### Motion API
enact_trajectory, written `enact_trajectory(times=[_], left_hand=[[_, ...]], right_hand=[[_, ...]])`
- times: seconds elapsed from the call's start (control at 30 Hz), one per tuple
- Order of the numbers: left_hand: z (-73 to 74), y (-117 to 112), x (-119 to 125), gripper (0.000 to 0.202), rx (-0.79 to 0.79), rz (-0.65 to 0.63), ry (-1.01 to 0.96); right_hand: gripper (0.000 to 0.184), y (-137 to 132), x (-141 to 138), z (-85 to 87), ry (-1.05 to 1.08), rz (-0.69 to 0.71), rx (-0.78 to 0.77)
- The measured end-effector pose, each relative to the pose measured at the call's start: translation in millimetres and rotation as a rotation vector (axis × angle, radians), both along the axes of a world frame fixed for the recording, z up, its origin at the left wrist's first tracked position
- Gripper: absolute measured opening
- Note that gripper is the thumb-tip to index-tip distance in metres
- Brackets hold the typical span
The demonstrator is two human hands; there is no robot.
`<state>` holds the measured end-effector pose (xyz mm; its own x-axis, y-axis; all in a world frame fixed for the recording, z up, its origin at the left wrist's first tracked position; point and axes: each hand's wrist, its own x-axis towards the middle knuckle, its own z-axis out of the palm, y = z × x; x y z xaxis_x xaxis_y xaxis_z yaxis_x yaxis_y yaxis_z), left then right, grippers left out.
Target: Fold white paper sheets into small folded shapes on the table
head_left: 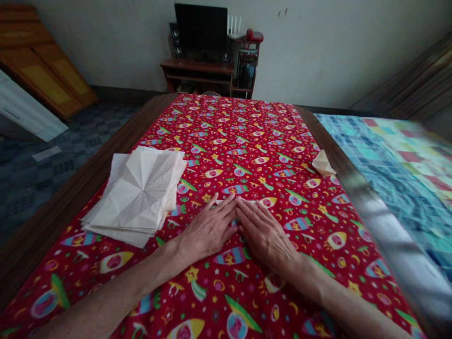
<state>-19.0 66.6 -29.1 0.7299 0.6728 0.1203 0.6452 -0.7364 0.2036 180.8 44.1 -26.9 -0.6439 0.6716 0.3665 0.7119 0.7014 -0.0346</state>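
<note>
My left hand [209, 229] and my right hand [263, 231] lie flat, side by side, fingers stretched out and fingertips meeting, on a red patterned cloth [247, 141] that covers a table. A thin sliver of white, possibly paper [247, 201], shows just beyond my fingertips; most of it is hidden under my hands. A stack of creased white paper sheets [138, 194] rests to the left of my left hand. A small folded cream paper piece [322, 164] sits near the table's right edge.
The wooden table edge [106, 146] runs along the left. A bed with a blue checked cover [399, 165] stands close on the right. At the far wall, a desk [197, 70] carries a dark monitor, speakers and a red phone.
</note>
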Motion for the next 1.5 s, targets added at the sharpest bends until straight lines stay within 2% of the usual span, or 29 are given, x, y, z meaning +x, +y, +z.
enact_trajectory(times=[0.17, 0.33, 0.57, 0.67, 0.8, 0.93, 1.1, 1.23, 1.33, 1.43, 1.5], left_hand=[[0.1, -1, -1, 0.049, 0.041, 0.003, 0.022], [2.3, -4, -7, 0.045, 0.080, 0.048, 0.037], [8.3, -7, -25, 0.040, 0.099, 0.076, 0.060], [6.3, -8, -34, 0.040, 0.096, 0.069, 0.039], [-5.3, -2, -41, 0.039, 0.066, 0.083, -0.118], [-11.6, 13, -38, 0.037, 0.078, 0.188, -0.321], [-6.3, 29, -25, 0.033, 0.052, 0.213, -0.440], [-6.5, 30, -19, 0.022, -0.007, 0.199, -0.565], [-5.3, 28, -16, 0.021, -0.051, 0.174, -0.634], [-0.4, 27, -12, 0.027, -0.096, 0.204, -0.672], [2.9, 26, -8, 0.042, -0.181, 0.249, -0.731]], right_hand=[[0.061, -8, 8, -6.7, -0.098, 0.016, -0.130], [0.055, -8, 21, -4.0, -0.121, -0.005, -0.163], [0.046, -9, 27, -5.8, -0.053, -0.028, -0.100], [0.043, -11, 32, -5.6, -0.032, -0.063, -0.086], [0.036, -9, 33, -3.9, 0.069, -0.084, -0.088], [0.027, 3, 30, -3.6, 0.194, -0.078, -0.089], [0.026, 19, 27, -6.4, 0.293, -0.113, -0.083], [0.011, 22, 28, -5.6, 0.327, -0.076, -0.125], [0.011, 20, 28, -2.0, 0.332, -0.047, -0.130], [0.015, 19, 25, 2.8, 0.275, -0.013, -0.060], [0.016, 19, 22, 5.8, 0.234, -0.014, -0.020]])
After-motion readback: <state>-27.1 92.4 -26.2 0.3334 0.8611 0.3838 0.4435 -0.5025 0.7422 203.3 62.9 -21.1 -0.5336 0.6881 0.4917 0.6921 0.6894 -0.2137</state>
